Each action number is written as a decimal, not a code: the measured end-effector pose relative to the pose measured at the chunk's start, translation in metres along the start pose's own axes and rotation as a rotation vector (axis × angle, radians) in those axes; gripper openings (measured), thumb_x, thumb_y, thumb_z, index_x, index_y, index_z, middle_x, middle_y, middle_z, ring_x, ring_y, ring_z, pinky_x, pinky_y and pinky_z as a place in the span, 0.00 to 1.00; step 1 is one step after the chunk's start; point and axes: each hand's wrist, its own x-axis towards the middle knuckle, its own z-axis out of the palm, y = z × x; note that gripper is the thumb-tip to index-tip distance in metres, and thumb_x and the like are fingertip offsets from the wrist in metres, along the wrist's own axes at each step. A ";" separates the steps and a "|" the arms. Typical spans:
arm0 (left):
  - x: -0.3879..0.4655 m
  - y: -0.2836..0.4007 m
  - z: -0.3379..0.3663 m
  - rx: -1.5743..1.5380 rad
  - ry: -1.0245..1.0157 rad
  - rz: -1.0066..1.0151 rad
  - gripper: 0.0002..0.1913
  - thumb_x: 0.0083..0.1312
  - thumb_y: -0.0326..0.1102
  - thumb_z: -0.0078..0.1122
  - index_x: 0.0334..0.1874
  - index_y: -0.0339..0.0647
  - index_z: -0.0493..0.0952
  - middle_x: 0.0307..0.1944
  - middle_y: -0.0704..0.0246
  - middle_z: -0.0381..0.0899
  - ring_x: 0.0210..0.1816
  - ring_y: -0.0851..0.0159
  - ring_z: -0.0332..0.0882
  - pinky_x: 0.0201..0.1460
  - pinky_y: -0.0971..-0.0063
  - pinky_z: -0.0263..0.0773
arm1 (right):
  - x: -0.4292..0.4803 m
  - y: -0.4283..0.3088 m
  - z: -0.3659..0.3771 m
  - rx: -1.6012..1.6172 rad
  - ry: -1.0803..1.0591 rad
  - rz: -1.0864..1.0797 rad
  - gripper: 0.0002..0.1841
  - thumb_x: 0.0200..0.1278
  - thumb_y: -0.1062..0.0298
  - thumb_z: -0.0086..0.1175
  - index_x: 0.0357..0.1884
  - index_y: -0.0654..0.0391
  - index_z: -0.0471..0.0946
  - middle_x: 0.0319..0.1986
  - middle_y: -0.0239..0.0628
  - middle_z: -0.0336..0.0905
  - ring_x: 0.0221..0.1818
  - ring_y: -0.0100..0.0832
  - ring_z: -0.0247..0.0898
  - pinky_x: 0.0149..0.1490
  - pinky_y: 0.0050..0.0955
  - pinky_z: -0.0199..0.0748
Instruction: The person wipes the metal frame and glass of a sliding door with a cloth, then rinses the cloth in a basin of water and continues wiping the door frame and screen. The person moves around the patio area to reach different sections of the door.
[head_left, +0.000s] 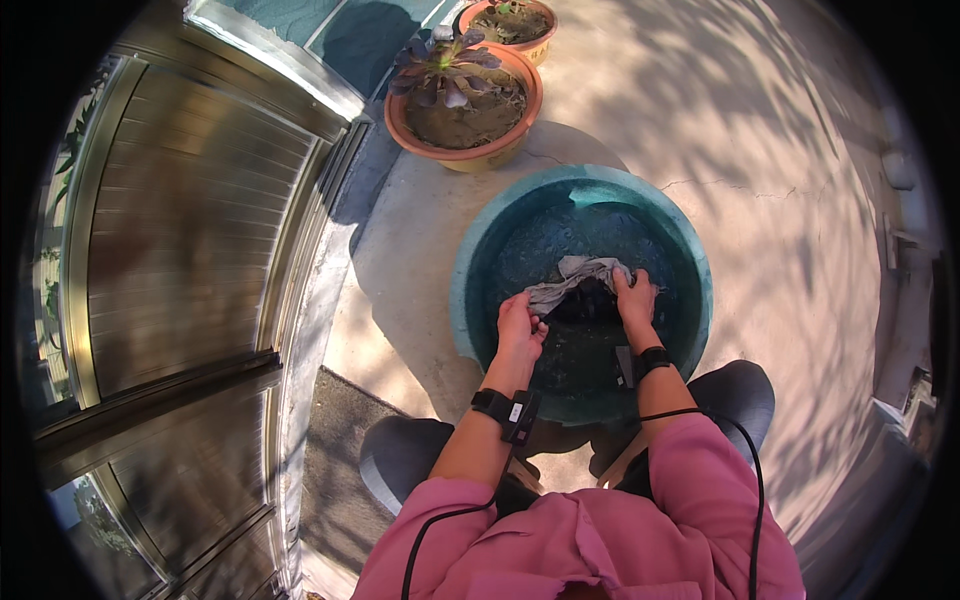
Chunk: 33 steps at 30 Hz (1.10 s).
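A large round green basin (694, 247) of water stands on the ground before me. A bunched light grey cloth (581, 270) stretches between my hands above the water. My left hand (521, 322) pinches its left end, with the fingers curled. My right hand (636, 296) grips its right end near the basin's right side. Something dark, possibly cloth, lies under the grey cloth in the water; its shape is unclear. Black bands with small devices are strapped on both wrists.
Two terracotta-coloured pots stand beyond the basin, the nearer pot (397, 124) holding a dark succulent (446, 67). A metal-framed door (187, 217) is on the left, with a dark mat (345, 465) beside it. Black cables run along both arms. My knees flank the basin's near side.
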 end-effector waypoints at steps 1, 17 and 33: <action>0.003 0.002 -0.007 0.080 0.042 0.011 0.16 0.71 0.43 0.59 0.58 0.55 0.71 0.43 0.69 0.72 0.36 0.70 0.69 0.35 0.72 0.74 | 0.001 0.006 0.003 0.014 0.049 0.044 0.35 0.64 0.37 0.57 0.64 0.55 0.75 0.63 0.65 0.66 0.62 0.62 0.69 0.62 0.51 0.71; 0.027 -0.027 0.010 0.011 -0.334 -0.059 0.12 0.76 0.39 0.53 0.56 0.44 0.76 0.47 0.66 0.84 0.48 0.62 0.82 0.50 0.62 0.79 | -0.058 -0.047 0.003 -0.086 -0.100 -0.393 0.26 0.67 0.40 0.55 0.42 0.56 0.86 0.48 0.48 0.76 0.48 0.57 0.77 0.50 0.53 0.73; 0.062 -0.020 -0.013 -0.173 -0.701 -0.082 0.24 0.76 0.59 0.50 0.54 0.44 0.77 0.51 0.65 0.83 0.53 0.59 0.81 0.55 0.61 0.79 | -0.112 -0.044 0.014 0.801 -0.554 -0.496 0.20 0.67 0.52 0.62 0.43 0.64 0.83 0.36 0.40 0.85 0.39 0.35 0.81 0.47 0.36 0.77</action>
